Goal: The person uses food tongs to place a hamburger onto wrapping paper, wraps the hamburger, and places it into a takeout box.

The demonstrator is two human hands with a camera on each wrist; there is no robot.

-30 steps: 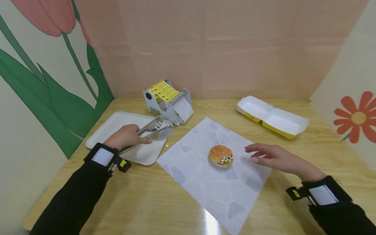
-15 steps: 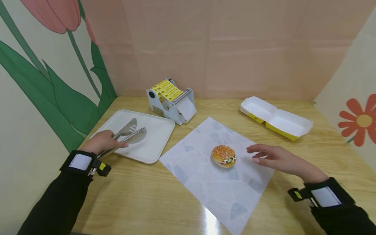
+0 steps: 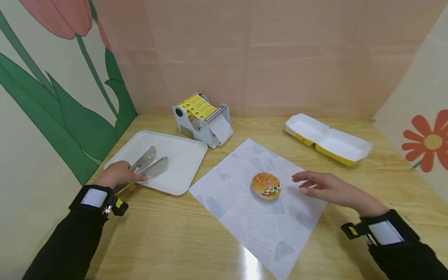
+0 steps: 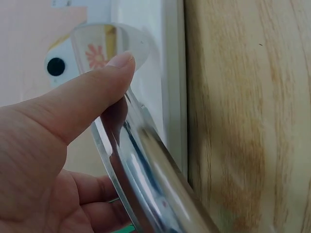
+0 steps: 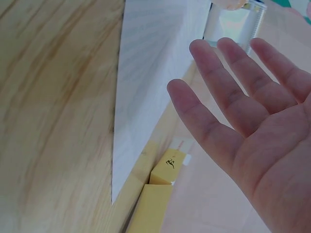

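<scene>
My left hand (image 3: 117, 173) grips a pair of metal tongs (image 3: 145, 157) over the left part of a white tray (image 3: 185, 149). The tongs' ends are spread apart with nothing between them. In the left wrist view, the thumb lies along the shiny metal tongs (image 4: 150, 179). A sesame-bun burger (image 3: 266, 186) sits on a patterned sheet of wrapping paper (image 3: 227, 217). Just right of the burger, over the paper's right corner, hovers my right hand (image 3: 327, 189). Its fingers are extended and loosely bent, holding nothing, as the right wrist view also shows.
Behind the tray stands a grey label dispenser (image 3: 206, 132) with a roll of yellow labels (image 3: 197, 107). An unfolded white and yellow burger box (image 3: 344, 144) lies at the back right. Walls enclose the wooden table (image 3: 168, 233) at the back and sides.
My left hand has moved left with the tongs, drawing their ends from the tray's right edge to its middle-left. My right hand and the burger have hardly moved.
</scene>
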